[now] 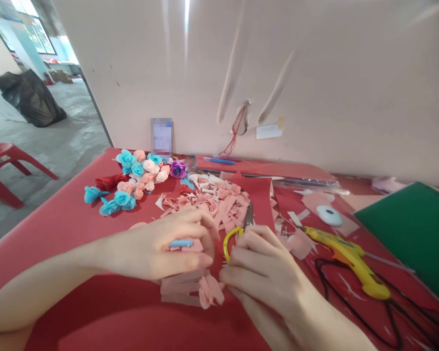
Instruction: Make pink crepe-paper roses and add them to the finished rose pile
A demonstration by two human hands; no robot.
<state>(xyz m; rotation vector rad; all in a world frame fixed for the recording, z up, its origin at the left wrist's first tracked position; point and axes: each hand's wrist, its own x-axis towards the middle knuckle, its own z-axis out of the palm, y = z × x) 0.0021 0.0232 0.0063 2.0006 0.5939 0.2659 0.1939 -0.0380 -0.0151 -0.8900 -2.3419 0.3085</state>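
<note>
Both the left hand (161, 251) and right hand (263, 270) pinch pink paper (210, 291) with clenched fingers just before the scissors (236, 233), the left also clasping a blue stick (181, 243); tugging may tear it.

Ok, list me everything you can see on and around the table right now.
paper flowers: a heap, blue, pink, one purple, far left of table
paper scraps: many, pink, centre
scissors: one, yellow handles, amid scraps
glue gun: one, yellow, right
white disc: one, beyond glue gun
green sheet: one, far right
red chair: one, floor left
black bag: one, floor beyond
left hand: grips blue stick
right hand: by pink strips; grip unclear
</note>
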